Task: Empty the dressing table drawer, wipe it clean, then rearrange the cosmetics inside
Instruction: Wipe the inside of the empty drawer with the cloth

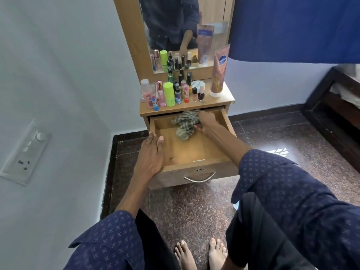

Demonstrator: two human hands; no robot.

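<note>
The wooden drawer (194, 152) of the dressing table is pulled out, and nothing lies in it but a cloth. My right hand (206, 121) grips a crumpled checked cloth (185, 123) against the drawer floor near the back right. My left hand (151, 154) rests on the drawer's left wall, thumb inside and fingers outside. Several cosmetics (169, 94) stand in a cluster on the table top: small bottles, a green cylinder (168, 94), nail polishes and a tall lotion tube (219, 75) at the right.
A mirror (179, 32) rises behind the table top. A white wall with a switch panel (25, 152) is close on the left. A dark bed frame (335, 106) stands at the right, with a blue cloth (292, 26) hanging above. My bare feet (200, 254) stand on speckled floor.
</note>
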